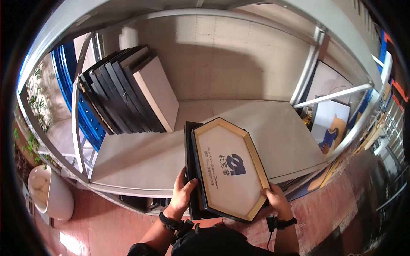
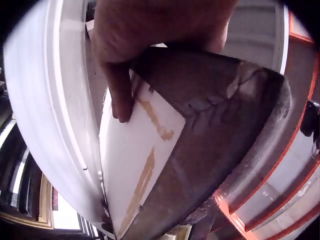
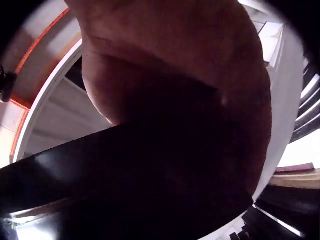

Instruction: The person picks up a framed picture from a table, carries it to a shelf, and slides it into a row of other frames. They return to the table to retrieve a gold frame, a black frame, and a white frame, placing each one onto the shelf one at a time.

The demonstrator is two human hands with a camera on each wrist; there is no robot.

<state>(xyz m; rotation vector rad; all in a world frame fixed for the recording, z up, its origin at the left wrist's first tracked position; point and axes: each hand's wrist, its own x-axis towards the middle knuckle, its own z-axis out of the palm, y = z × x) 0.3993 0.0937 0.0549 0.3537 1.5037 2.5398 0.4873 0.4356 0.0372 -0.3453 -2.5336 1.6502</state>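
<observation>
A hexagonal picture frame (image 1: 230,170), black outside with a gold inner border, faces up and shows a dark logo and lettering on white. A second black frame (image 1: 195,205) sits beneath it, jutting out along the left side. My left hand (image 1: 183,192) grips the frames at their left edge, thumb on the near side. In the left wrist view, its fingers (image 2: 120,95) lie against a white panel (image 2: 145,145) with tan streaks, set in a dark surround. My right hand (image 1: 277,198) holds the hexagonal frame's lower right edge. Its fingers are mostly hidden in the dark right wrist view.
Beyond the hands spreads a grey shelf (image 1: 282,132) between metal posts. A row of black-edged frames (image 1: 124,94) leans at its left, ending in a pale panel (image 1: 158,91). More boards (image 1: 331,119) stand at the right. A white planter (image 1: 51,192) is on the reddish floor at left.
</observation>
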